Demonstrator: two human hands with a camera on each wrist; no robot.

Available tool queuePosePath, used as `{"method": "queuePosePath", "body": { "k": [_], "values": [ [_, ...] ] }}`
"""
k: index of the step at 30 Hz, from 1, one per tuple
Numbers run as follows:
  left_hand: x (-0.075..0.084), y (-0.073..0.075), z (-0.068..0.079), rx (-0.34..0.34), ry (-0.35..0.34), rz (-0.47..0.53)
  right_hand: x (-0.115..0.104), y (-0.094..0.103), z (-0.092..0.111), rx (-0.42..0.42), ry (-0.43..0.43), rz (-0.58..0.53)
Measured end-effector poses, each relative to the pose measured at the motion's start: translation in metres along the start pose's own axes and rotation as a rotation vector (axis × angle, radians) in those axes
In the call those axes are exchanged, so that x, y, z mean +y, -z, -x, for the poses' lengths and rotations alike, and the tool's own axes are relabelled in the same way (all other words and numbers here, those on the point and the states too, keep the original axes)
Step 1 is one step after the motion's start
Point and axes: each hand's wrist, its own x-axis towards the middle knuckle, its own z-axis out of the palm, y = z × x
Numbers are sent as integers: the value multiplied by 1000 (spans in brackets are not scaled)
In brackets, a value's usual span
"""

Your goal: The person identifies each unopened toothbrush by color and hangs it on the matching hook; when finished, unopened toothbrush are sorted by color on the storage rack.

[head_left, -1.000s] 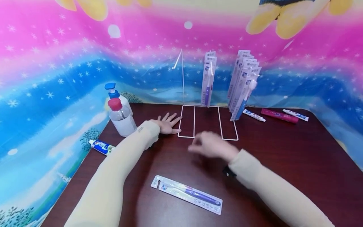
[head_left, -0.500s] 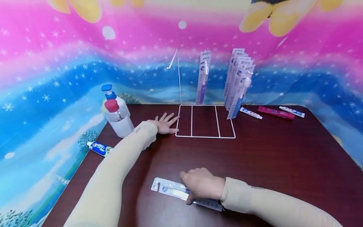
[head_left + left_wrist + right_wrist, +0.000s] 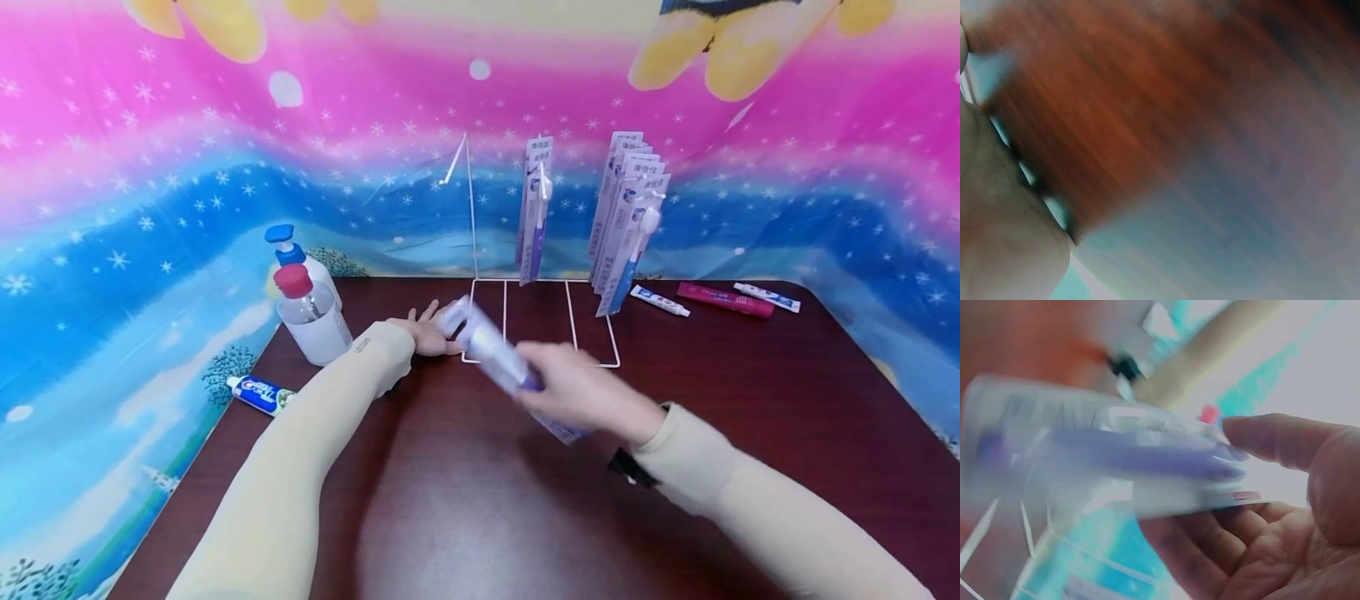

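Note:
In the head view my right hand (image 3: 573,383) grips a packaged purple toothbrush (image 3: 495,354) by its middle, above the table. The pack tilts with its notched hanging end up and to the left, in front of my left hand. Up close in the right wrist view, thumb and fingers pinch the blurred toothbrush pack (image 3: 1129,456). My left hand (image 3: 429,333) rests with spread fingers on the table at the left edge of the white wire rack (image 3: 540,364). Part of its fingers is hidden behind the pack.
Packaged toothbrushes hang on the rack's middle hook (image 3: 535,217) and right hook (image 3: 626,225); the left hook (image 3: 453,162) is bare. Two pump bottles (image 3: 315,325) and a toothpaste tube (image 3: 258,393) stand or lie at left. Several small tubes (image 3: 723,300) lie at back right.
My right hand went down to the toothbrush pack on the near table, took hold of it and lifted it up and forward toward the rack. My left hand stayed in place.

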Motion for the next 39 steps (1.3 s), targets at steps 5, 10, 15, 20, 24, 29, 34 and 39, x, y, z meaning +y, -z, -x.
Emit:
{"method": "queuePosePath", "body": {
  "k": [5,10,15,20,24,29,34,39],
  "values": [
    [-3,-1,-3,14,-31,142,9,40,-12,162,-76,-192],
    [-1,0,2,10,-21,130,18,60,-23,250,-157,-240],
    [1,0,5,16,-22,111,26,64,-35,261,-179,-241],
    [3,2,9,26,-30,103,31,63,-44,254,-218,-243],
    [4,2,8,29,-33,101,38,62,-52,251,-248,-243],
    [3,2,5,27,-26,112,48,62,-70,262,-269,-241],
    [2,2,3,30,-25,110,61,60,-92,288,-299,-277],
    [3,2,3,24,-28,107,75,54,-109,350,-305,-306]
  ]
}}
